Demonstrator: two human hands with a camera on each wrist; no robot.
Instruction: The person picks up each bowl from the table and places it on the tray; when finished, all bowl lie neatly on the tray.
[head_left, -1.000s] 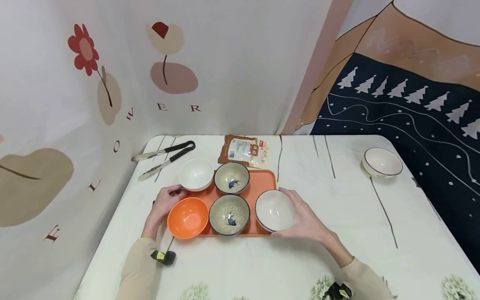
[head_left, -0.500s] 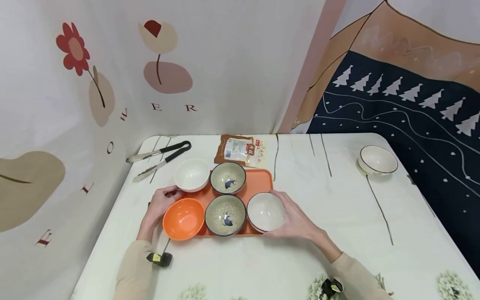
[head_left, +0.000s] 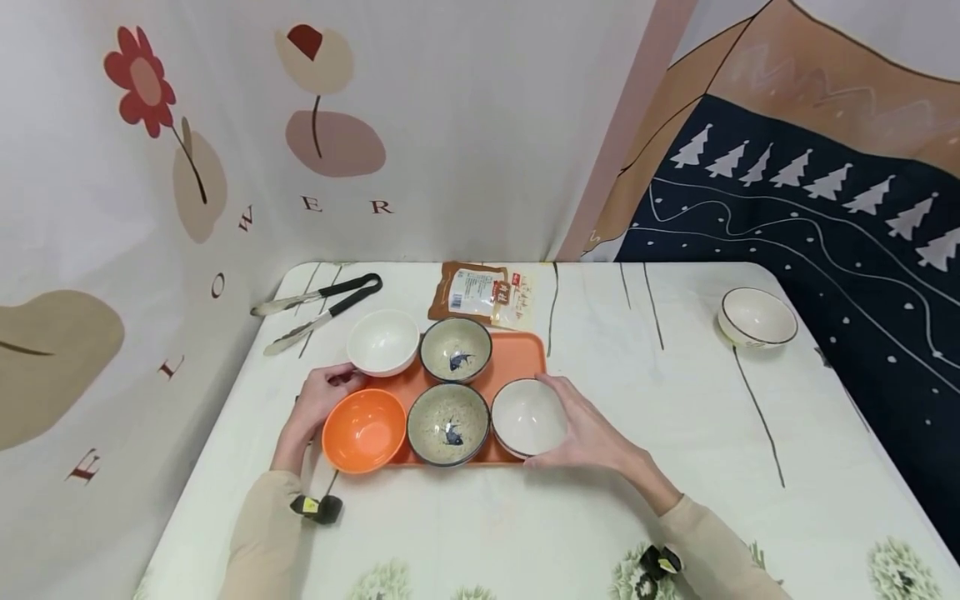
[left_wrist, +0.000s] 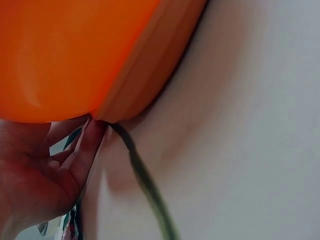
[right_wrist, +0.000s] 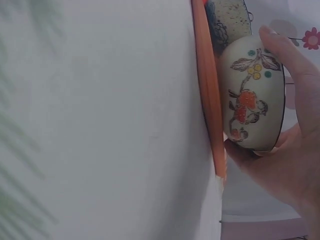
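My right hand grips a white bowl with a dark rim at the tray's near right corner, thumb and fingers spread around its side. In the right wrist view this bowl shows painted orange fruit and leaves, and its base is by the orange tray. Left of it stands a speckled bowl with a blue fish, rims meeting. Another speckled bowl, a plain white bowl and an orange bowl fill the left part. My left hand is beside the orange bowl, fingertips hidden.
Tongs with black handles lie at the back left. A brown food packet lies behind the tray. Another dark-rimmed white bowl stands at the far right. Patterned curtains rise behind the table.
My right hand has shifted the dark-rimmed white bowl left, closing its gap to the near speckled bowl. My left hand stays at the tray's left side. The head view has moved slightly.
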